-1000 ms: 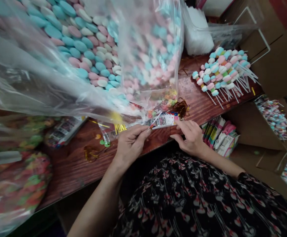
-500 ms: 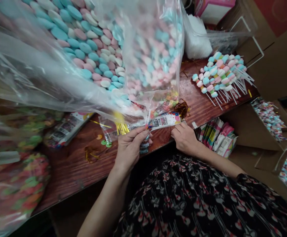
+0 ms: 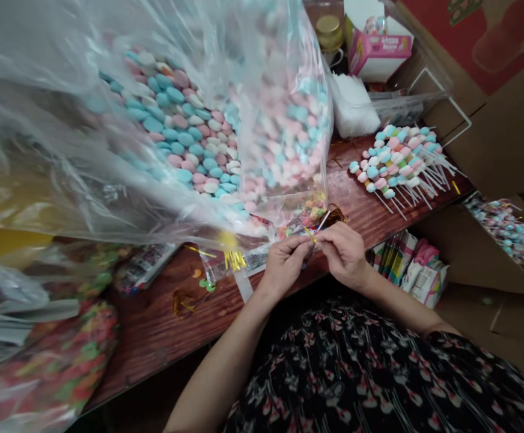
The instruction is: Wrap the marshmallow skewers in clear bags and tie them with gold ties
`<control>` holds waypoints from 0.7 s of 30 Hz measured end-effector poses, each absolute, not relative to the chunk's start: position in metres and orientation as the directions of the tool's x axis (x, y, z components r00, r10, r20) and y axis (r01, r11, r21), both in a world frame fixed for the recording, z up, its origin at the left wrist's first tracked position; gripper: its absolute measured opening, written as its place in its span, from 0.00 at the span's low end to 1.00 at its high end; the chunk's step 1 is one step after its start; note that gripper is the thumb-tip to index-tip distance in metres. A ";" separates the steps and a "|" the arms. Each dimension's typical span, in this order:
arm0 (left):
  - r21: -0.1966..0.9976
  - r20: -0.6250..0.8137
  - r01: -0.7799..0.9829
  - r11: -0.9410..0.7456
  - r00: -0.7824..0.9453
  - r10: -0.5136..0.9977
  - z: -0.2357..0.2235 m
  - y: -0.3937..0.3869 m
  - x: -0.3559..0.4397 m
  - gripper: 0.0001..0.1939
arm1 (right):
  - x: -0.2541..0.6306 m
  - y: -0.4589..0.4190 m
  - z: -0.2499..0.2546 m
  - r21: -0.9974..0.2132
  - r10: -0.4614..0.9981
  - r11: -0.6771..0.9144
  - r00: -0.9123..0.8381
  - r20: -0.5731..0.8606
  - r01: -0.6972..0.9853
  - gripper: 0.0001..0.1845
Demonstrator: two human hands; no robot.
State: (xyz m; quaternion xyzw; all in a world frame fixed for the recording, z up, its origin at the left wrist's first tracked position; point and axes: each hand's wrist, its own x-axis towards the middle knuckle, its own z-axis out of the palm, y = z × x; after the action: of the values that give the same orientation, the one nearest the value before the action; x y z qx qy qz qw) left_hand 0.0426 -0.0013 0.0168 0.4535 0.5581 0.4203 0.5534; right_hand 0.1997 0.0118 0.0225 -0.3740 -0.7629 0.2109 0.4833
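My left hand (image 3: pixel 286 261) is closed in a pinch near the table's front edge, gripping a candy stick whose white stem (image 3: pixel 322 221) points up past the fingers. The candy end is mostly hidden by the hand. Fingertip to fingertip with it, my right hand (image 3: pixel 345 249) pinches a gold twist tie (image 3: pixel 310 234) at the stem. Behind the hands a large clear bag holds pink, blue and white candies (image 3: pixel 185 138). A bunch of gold twist ties (image 3: pixel 234 260) and a clear printed wrapper (image 3: pixel 256 260) lie left of my left hand.
Candy skewers (image 3: pixel 399 156) are piled at the right of the wooden table (image 3: pixel 154 337). Behind them are a white stack (image 3: pixel 354 108) and a pink box (image 3: pixel 379 51). Bagged gummy candies (image 3: pixel 73 355) sit at left. A cardboard box at right holds wrapped candy sticks (image 3: pixel 505 231).
My right hand has come up from the table edge to meet my left hand, with a gold twist tie now between the fingers. My left hand has shifted right in view.
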 end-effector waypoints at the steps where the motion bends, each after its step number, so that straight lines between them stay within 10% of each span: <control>1: 0.976 -0.211 0.061 0.209 0.039 0.977 0.019 0.002 0.044 0.11 | 0.199 0.015 0.020 -0.664 0.761 0.648 -0.289 0.581 0.373 0.08; 21: 0.977 -0.208 0.047 0.209 -0.026 0.978 0.023 0.005 0.041 0.16 | 0.196 0.012 0.001 -0.752 0.832 0.533 -0.078 0.550 0.389 0.15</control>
State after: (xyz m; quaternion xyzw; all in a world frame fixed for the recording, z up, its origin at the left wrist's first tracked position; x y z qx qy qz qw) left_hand 0.0409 0.0050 0.0231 0.4517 0.5672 0.4376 0.5317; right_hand 0.1956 0.0123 0.0008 -0.4341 -0.7028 0.2123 0.5220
